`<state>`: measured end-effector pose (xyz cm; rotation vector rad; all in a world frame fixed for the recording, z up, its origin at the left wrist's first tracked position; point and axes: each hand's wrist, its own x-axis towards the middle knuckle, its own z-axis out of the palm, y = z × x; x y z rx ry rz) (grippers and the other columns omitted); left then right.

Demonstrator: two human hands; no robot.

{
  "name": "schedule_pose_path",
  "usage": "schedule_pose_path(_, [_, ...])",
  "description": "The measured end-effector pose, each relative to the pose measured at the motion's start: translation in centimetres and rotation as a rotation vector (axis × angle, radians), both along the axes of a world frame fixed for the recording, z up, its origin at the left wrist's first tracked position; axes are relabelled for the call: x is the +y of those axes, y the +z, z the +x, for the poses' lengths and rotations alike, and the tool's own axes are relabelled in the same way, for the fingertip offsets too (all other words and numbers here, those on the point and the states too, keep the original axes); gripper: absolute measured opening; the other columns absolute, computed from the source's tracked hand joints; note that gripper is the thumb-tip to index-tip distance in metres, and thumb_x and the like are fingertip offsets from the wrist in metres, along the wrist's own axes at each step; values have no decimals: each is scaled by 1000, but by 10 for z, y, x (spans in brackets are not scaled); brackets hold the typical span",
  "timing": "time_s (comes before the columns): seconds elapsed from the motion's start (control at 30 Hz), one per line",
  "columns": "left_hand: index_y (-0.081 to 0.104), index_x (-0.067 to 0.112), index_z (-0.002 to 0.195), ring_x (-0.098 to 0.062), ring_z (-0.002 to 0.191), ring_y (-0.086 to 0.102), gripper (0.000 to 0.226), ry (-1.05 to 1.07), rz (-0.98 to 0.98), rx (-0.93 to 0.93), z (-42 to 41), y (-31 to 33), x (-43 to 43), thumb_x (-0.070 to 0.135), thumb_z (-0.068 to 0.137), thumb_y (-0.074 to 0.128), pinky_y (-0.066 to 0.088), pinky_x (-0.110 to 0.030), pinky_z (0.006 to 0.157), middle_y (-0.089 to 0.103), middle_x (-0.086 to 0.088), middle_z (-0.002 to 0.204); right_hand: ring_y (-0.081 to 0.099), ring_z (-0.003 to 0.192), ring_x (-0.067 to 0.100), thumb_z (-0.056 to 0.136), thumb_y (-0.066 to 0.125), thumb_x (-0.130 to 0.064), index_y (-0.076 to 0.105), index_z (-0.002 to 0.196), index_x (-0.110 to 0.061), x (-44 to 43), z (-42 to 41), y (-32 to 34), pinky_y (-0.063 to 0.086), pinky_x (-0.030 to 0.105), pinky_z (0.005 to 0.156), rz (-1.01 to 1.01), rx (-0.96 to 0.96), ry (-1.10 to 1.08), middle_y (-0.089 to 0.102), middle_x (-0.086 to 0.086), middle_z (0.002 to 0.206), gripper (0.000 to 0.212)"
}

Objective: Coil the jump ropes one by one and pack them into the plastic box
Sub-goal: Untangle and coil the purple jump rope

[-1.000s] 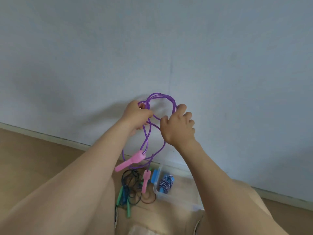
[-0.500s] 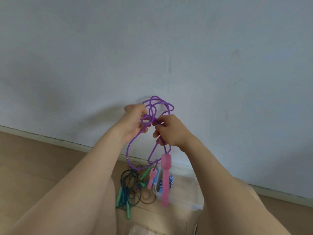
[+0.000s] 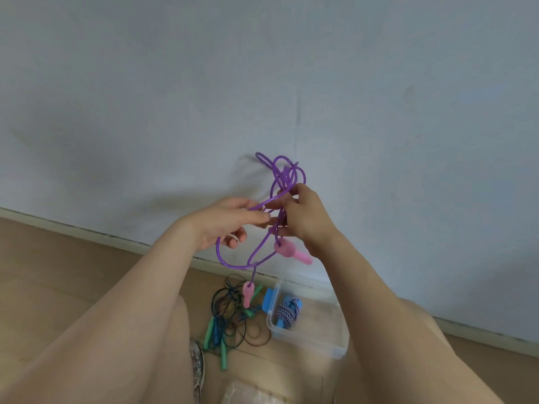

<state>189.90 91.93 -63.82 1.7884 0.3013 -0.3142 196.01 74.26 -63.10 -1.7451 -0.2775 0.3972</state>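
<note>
Pink handle (image 3: 291,251) now sits higher, further right; left hand (image 3: 230,224) and right hand (image 3: 306,221) pinch the purple rope (image 3: 274,182).

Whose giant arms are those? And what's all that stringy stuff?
The camera is worn on a person's head and looks down, so you see that person's own arms from above. The wide lens makes them look huge. The left hand and the right hand hold a purple jump rope bunched into loops. Its upper pink handle sits just below the right hand, and its lower pink handle dangles. Down on the wooden floor lies a tangle of dark ropes with green and blue handles. Beside it stands a clear plastic box with a blue-and-white rope coiled inside.
</note>
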Motion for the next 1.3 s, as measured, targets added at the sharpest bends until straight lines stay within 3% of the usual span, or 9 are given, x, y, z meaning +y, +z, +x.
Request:
schedule_pose_path(0.2, [80,13,105,-11,60,42,30,-167,129,44,-7,2,-4,42,96,74,37,-26,55,71,0,86,72,75,25,107,59,-15,62,115,5,-2,0,-2,66,46,65,115,143,-37,72,23,98,22])
schedule_pose_path(0.4, [78,12,93,-17,68,59,17,217,98,-127,1,1,2,26,97,70,57,-38,75,55,2,63,47,54,17,101,68,-24,65,111,5,-7,2,-2,45,27,49,-8,301,-6,64,18,88,31])
schedule_pose_path(0.47, [73,8,90,-20,57,56,14,412,-26,-149,6,2,2,20,96,66,61,-40,66,47,-1,61,42,52,16,98,67,-17,66,109,7,-10,2,-4,40,28,47,-136,237,61,63,16,86,26])
schedule_pose_path(0.6, [66,8,88,-19,47,29,8,660,-14,-227,11,1,5,15,91,63,28,-25,48,36,-3,63,65,59,26,99,52,1,68,110,-1,-13,1,-5,56,31,51,-367,49,83,71,18,96,19])
schedule_pose_path(0.73, [65,8,96,-22,55,31,20,848,-88,-228,15,1,8,24,95,53,30,-28,54,40,-4,71,78,70,39,106,47,-8,58,113,-1,-13,3,-8,66,54,66,-382,79,-9,73,23,104,16])
schedule_pose_path(0.83, [62,7,102,-21,57,32,25,970,-219,-188,18,-1,14,18,97,40,34,-29,59,46,-7,82,76,65,38,101,42,-3,54,110,-2,-16,4,-7,66,48,65,-557,-78,-77,69,20,96,15])
schedule_pose_path(1.0, [58,8,84,-20,53,45,24,872,-418,-86,17,1,7,-2,94,38,51,-36,65,53,-7,71,62,84,29,93,51,-4,62,114,-7,-25,5,-14,52,36,68,-948,-297,42,60,9,99,24])
schedule_pose_path(1.17, [60,-3,110,-26,73,71,19,605,-528,-150,14,10,-8,-5,103,42,64,-49,82,70,-17,97,66,97,27,91,56,-7,72,123,-17,-19,2,-14,56,36,77,-839,-366,155,65,8,123,37])
schedule_pose_path(1.3, [62,-4,124,-29,96,78,25,434,-412,-164,10,10,-11,-8,103,51,63,-51,91,79,-15,108,65,67,11,97,50,-9,75,120,-20,-13,-4,-6,49,22,60,-573,-373,184,70,0,87,36])
